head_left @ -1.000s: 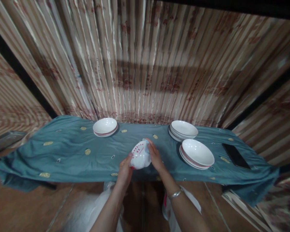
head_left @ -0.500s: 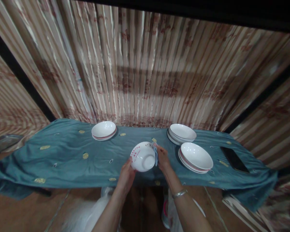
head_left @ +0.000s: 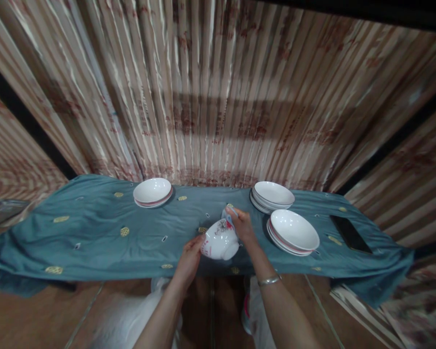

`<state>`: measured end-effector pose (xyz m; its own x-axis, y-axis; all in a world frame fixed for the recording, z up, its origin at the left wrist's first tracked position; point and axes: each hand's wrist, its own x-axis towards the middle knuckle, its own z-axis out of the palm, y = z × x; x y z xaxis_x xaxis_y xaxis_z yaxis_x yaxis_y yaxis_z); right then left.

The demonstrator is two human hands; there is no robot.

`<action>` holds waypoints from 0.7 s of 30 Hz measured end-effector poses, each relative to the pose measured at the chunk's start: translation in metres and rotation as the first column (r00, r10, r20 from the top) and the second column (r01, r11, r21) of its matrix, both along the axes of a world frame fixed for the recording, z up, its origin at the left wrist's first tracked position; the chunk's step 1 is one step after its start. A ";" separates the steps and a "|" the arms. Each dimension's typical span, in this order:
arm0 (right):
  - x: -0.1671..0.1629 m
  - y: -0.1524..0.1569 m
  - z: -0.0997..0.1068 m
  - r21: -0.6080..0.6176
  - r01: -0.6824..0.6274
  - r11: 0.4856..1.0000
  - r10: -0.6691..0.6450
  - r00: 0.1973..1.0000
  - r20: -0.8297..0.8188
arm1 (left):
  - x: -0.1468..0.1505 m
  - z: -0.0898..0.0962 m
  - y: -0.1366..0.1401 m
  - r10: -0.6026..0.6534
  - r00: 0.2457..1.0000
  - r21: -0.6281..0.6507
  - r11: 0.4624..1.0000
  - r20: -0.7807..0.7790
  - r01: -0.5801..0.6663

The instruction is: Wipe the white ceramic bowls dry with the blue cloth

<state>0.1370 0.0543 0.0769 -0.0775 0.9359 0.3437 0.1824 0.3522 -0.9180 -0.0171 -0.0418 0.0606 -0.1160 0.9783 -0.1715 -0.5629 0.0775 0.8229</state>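
A white bowl [head_left: 218, 242] with red and dark printed decoration is tilted over the near part of the table, its foot ring turned toward me and to the right. My left hand [head_left: 192, 256] grips its rim at the left, fingers closed on it. At the bowl's upper right edge, my right hand [head_left: 242, 224] pinches a light blue cloth [head_left: 228, 213] against the rim. Part of the cloth is hidden behind the fingers. A metal bangle circles my right wrist.
The table wears a green cloth [head_left: 105, 252] with yellow motifs. Stacked white dishes [head_left: 153, 190] stand at back left. Two more stacks, one farther back [head_left: 274, 194] and one nearer [head_left: 294, 230], stand to the right. Beyond them lies a black phone [head_left: 350, 234]. A pleated curtain [head_left: 218, 121] hangs behind.
The bowl has turned in my hands, so more of its printed outer side shows and its foot faces lower right. My right hand and the cloth have shifted up along the rim.
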 end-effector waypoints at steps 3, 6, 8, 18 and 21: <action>-0.002 -0.002 0.002 0.109 -0.047 0.993 0.028 0.985 0.168 | 0.003 0.000 -0.002 -0.013 0.998 0.024 1.000 0.064 0.012; -0.007 -0.015 0.008 0.233 -0.157 0.960 0.061 0.926 0.373 | 0.005 0.001 -0.003 -0.013 0.991 0.030 0.999 0.133 0.009; -0.014 -0.032 0.010 0.313 -0.209 0.927 0.022 0.860 0.510 | 0.005 0.001 -0.003 0.003 0.987 0.043 0.999 0.158 -0.010; -0.036 -0.073 0.002 0.397 -0.288 0.872 -0.069 0.729 0.680 | 0.000 -0.016 0.003 0.069 0.970 0.068 0.994 0.232 -0.087; -0.019 -0.048 -0.010 0.262 -0.169 0.950 0.020 0.871 0.490 | 0.003 -0.014 0.004 0.058 0.950 0.020 0.998 0.305 -0.067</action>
